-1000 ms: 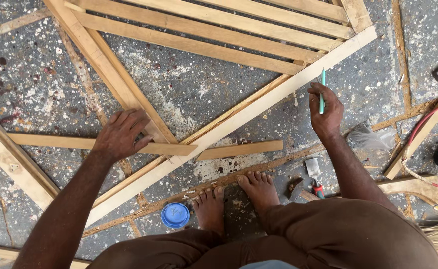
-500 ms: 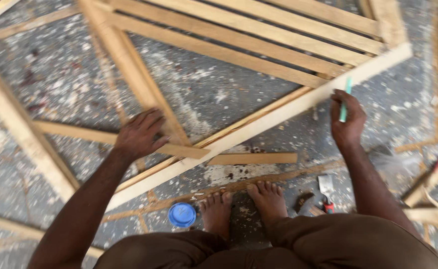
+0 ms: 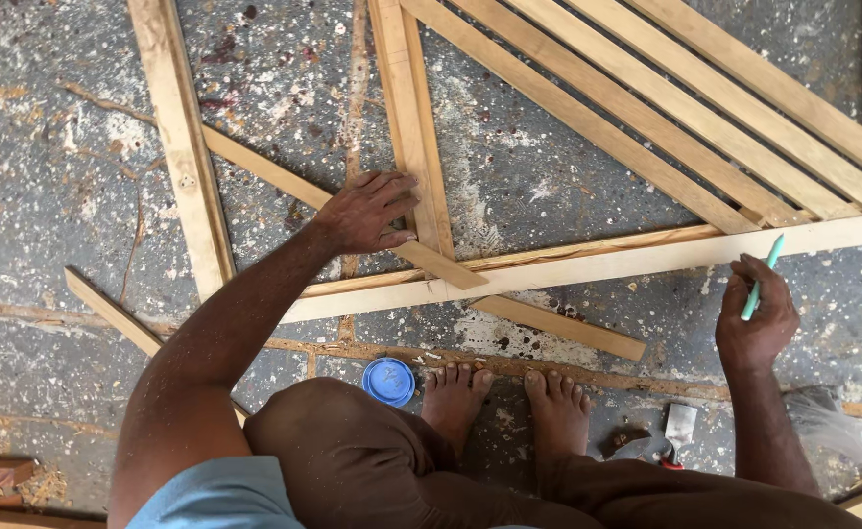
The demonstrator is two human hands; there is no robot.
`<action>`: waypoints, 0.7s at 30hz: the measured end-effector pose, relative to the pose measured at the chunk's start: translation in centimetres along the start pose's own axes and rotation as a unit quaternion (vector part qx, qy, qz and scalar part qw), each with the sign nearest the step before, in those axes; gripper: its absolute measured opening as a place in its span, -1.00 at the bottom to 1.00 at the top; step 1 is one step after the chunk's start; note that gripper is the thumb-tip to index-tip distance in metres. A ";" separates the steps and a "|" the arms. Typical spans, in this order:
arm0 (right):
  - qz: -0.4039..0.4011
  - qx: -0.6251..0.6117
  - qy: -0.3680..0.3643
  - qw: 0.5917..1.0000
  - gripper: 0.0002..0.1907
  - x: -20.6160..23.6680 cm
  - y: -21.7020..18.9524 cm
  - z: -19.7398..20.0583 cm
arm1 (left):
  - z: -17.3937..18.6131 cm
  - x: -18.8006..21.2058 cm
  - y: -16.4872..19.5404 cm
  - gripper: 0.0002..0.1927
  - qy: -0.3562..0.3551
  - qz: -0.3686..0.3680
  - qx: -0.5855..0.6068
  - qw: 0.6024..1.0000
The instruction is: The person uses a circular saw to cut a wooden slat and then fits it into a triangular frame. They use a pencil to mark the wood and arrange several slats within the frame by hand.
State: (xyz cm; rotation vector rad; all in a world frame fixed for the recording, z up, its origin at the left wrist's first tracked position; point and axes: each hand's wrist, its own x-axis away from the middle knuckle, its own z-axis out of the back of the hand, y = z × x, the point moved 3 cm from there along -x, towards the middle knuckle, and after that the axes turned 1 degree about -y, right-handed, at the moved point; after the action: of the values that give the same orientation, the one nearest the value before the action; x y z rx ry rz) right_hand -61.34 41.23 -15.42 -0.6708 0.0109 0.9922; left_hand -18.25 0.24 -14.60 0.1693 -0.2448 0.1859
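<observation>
A small round blue plastic lid point(image 3: 389, 380) lies on the speckled grey concrete floor point(image 3: 78, 176) at 7 o'clock, just beside the person's bare toes; whether it holds anything cannot be told. The left hand point(image 3: 367, 212), arm stretched toward 11 o'clock, presses flat with fingers spread on the pale wooden slat frame point(image 3: 588, 269) where an upright piece meets the long crosswise slat. At 3 o'clock the right hand point(image 3: 759, 318) pinches a slim turquoise pencil point(image 3: 761, 278), tip up, just below that slat.
</observation>
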 end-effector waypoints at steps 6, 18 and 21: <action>0.039 0.019 0.032 0.999 -0.90 1.4 -1.0 -0.1 | -0.3 2.6 -0.9 -0.21 -0.060 0.020 -0.011 0.998; 0.002 0.006 0.008 1.000 -0.80 3.9 -4.7 1.5 | 2.0 5.6 0.3 -0.13 -0.182 0.050 -0.002 0.982; 0.016 0.002 0.012 1.000 -0.80 4.4 -4.8 1.4 | 2.8 6.2 0.7 -0.12 -0.180 0.052 -0.005 0.982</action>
State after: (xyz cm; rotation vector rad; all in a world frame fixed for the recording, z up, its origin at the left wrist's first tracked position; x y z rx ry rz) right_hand -55.60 43.59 -13.14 -0.6811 0.0442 1.0148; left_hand -13.14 1.37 -10.28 0.1800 -0.6151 0.2571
